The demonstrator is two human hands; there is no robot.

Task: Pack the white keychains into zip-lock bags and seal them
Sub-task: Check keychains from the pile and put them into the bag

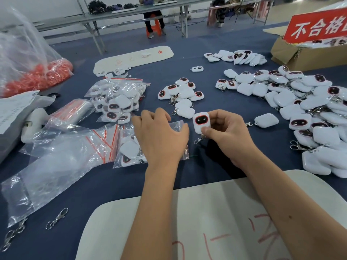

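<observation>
Packing is partly done. The right hand point(223, 132) pinches one keychain point(200, 121) between thumb and fingers, face up, its clasp hanging below, just off the cloth at table centre. The left hand point(159, 136) lies palm down on an empty bag point(178, 126), fingers curled and slightly spread over its near edge; whether they pinch the film cannot be told. Keychain and bag mouth sit just beside each other, not yet joined.

Done: a heap of filled bags point(118, 98) lies at 10 o'clock from the hands, and further filled bags point(129, 149) lie at 9 o'clock, touching the left hand. Their seals cannot be verified from this view.

Left: a small cluster point(181, 91) at 12 o'clock, one loose unit point(266, 121) at 3 o'clock, and a large pile point(304, 102) from 1 to 3 o'clock all await bagging. A stack of unused bags point(73, 113) lies at 9 o'clock.

Judgement: well under half complete; the current unit still needs insertion and sealing.
</observation>
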